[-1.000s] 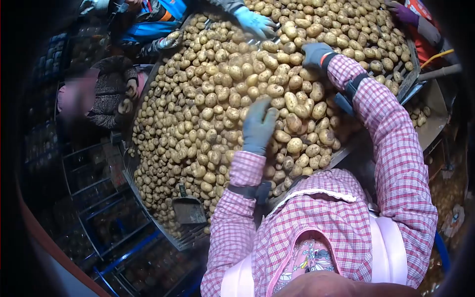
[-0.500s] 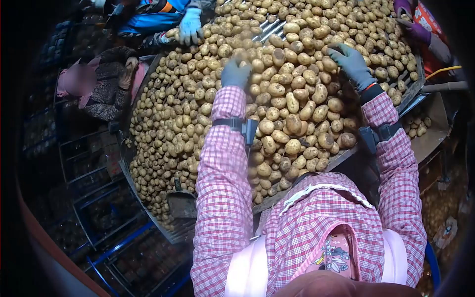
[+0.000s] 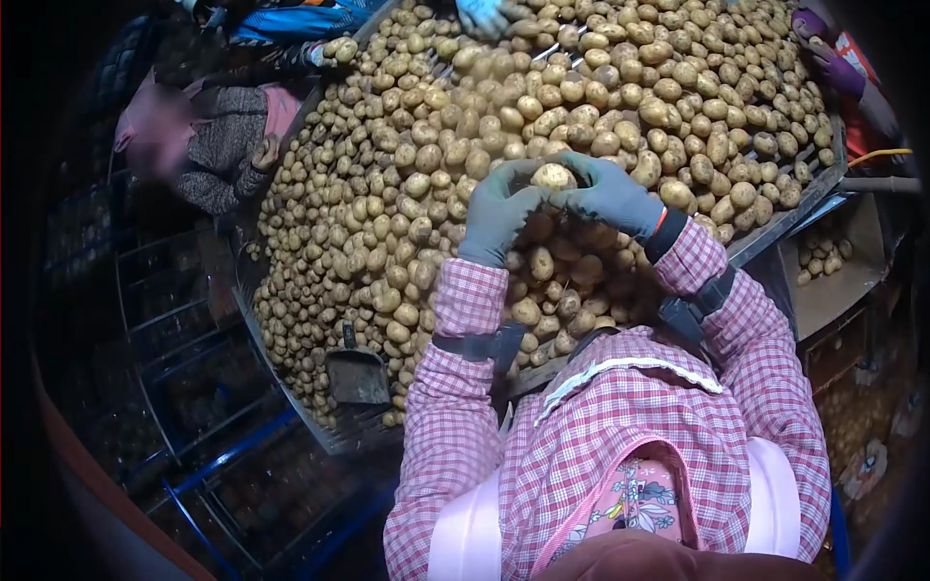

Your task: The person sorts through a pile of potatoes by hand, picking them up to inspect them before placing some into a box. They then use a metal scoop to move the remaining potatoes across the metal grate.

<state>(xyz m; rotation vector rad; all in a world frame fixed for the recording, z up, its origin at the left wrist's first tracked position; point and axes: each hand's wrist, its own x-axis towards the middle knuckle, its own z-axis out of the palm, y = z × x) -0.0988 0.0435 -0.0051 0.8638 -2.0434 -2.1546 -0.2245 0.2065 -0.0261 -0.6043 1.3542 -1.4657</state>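
My left hand [image 3: 496, 215] and my right hand [image 3: 614, 199], both in grey-blue gloves with greenish fingers, meet above the heap of potatoes [image 3: 387, 213]. Their fingers curl toward each other in a ring, closed around a pale potato [image 3: 554, 177] that shows between them. Whether more potatoes sit under the palms is hidden. Below my wrists, darker shaded potatoes [image 3: 542, 261] lie close to my body.
A sloping sorting table with a metal rim [image 3: 794, 205] bears the heap. A small scoop [image 3: 356, 376] sits at the lower left edge. Co-workers' gloved hands [image 3: 481, 15] and purple gloves [image 3: 835, 66] are at the far side; another person [image 3: 228, 136] is at left. A cardboard box [image 3: 852, 266] holds potatoes at right.
My hands were apart over the heap and have come together nearer my body, around a potato. The light-blue-gloved co-worker's hand has shifted right and farther away.
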